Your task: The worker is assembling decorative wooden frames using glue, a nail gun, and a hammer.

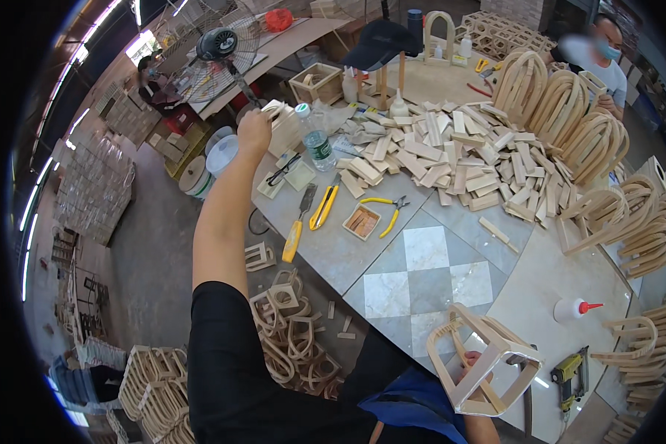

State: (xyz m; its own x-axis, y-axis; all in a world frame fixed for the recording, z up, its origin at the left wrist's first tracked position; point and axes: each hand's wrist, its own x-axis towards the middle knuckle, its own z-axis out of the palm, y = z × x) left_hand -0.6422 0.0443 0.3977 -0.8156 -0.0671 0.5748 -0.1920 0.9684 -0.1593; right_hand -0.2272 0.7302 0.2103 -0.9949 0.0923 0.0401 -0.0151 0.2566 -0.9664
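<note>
My left hand (255, 134) is stretched far out to the table's left edge. Its fingers look closed beside a pale box-like thing (283, 127), and what they hold is hidden. Close by stand a clear water bottle (318, 140) with a green label and a pair of glasses (282, 170). My right hand (476, 368), low in front of me, grips a wooden frame (488, 342) with arched sides and a squared end, tilted above the table's near edge. To its right lie a nail gun (570, 376) and a white glue bottle (572, 309) with a red tip.
A heap of small wooden blocks (451, 148) covers the table's middle. Yellow pliers (392, 212), a utility knife (324, 207), a chisel (298, 226) and a small tray (362, 221) lie nearer. Arched frames (562, 103) stand at right, beside a co-worker (596, 63); more frames (292, 325) lie below the table.
</note>
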